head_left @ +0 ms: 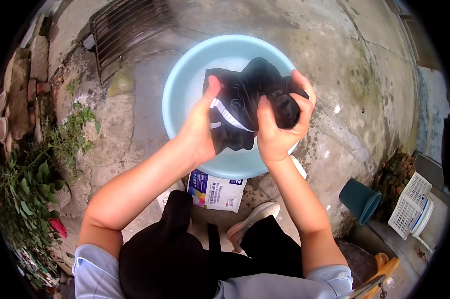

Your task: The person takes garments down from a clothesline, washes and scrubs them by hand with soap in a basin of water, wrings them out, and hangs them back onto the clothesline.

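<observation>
A bunched black garment [237, 92] with white stripes is held up over a light blue basin [174, 94]. What kind of garment it is, I cannot tell. My right hand [277, 134] is closed around a gathered, rolled part of the cloth, its thumb pressed to the front. At the garment's left side is my left hand [201, 129], thumb up along the edge; its other fingers are hidden behind the cloth, which it grips. Under the basin's near rim lies a white and purple printed packet [217, 192], probably washing powder.
A metal drain grate [130, 30] is set in the concrete at upper left. Plants [38, 184] and stacked bricks line the left side. To the right stand a dark green bucket [359, 199] and a white plastic basket [409, 204]. My shoe [255, 219] is near the packet.
</observation>
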Available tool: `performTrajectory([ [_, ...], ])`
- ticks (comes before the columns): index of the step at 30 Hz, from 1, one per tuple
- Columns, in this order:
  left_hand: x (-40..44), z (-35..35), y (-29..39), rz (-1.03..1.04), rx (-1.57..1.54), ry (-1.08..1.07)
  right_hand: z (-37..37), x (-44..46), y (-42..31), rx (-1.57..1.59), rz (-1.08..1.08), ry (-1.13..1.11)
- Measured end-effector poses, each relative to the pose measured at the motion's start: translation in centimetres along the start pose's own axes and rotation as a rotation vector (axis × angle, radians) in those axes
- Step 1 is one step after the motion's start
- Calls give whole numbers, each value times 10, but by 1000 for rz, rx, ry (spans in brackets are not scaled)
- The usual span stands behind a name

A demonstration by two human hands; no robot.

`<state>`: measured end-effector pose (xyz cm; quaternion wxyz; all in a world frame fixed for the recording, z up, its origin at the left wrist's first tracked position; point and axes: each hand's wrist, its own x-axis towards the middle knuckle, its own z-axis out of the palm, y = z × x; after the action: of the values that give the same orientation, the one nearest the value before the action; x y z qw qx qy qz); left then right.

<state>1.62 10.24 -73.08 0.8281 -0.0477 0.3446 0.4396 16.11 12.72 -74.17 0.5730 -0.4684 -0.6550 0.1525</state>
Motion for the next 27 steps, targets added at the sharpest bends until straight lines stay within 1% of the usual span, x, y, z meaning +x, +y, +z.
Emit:
performTrajectory([
  [1, 1, 1, 3, 12, 11, -48, 1, 2, -2, 120, -122, 9],
  [2, 2, 9, 5, -5, -47, -92, -2, 4, -14, 119, -205, -75],
  [3, -4, 17, 6, -12, -38, -92, -8, 4, -27, 117, -289, -159],
  [5, 1, 2, 2, -110, -226, -313, -18, 0, -35, 163, -437, -336],
  [7, -5, 2, 2, -97, -75, -206, -18, 2, -42, 213, -507, -396],
  [9, -3, -3, 4, -127, 43, -239, -29, -6, -47, 286, -501, -551],
  [10, -9, 1, 6, -149, 97, -202, -30, -10, -48, 307, -529, -575],
  [13, -8, 8, 6, -263, 348, 58, -31, -22, -54, 292, -583, -604],
  [14, -6, 6, 3, -269, 348, 61, -30, -26, -55, 292, -576, -603],
  [16, -1, -1, -5, -247, 499, 113, -29, -33, -58, 282, -530, -616],
  [17, 2, -5, -9, -255, 498, 115, -29, -36, -59, 281, -522, -617],
  [19, 7, -13, -15, -280, 666, 118, -28, -42, -60, 258, -530, -695],
  [21, 13, -22, -18, -292, 665, 87, -26, -52, -57, 225, -527, -693],
  [23, 18, -24, -18, -334, 847, 89, -24, -58, -53, 233, -498, -821],
  [24, 23, -31, -18, -340, 929, 52, -24, -58, -52, 222, -527, -892],
  [25, 22, -28, -21, -269, 897, 76, -23, -59, -50, 217, -517, -884],
  [27, 25, -27, -17, -265, 1005, -11, -19, -63, -46, 154, -680, -989],
])
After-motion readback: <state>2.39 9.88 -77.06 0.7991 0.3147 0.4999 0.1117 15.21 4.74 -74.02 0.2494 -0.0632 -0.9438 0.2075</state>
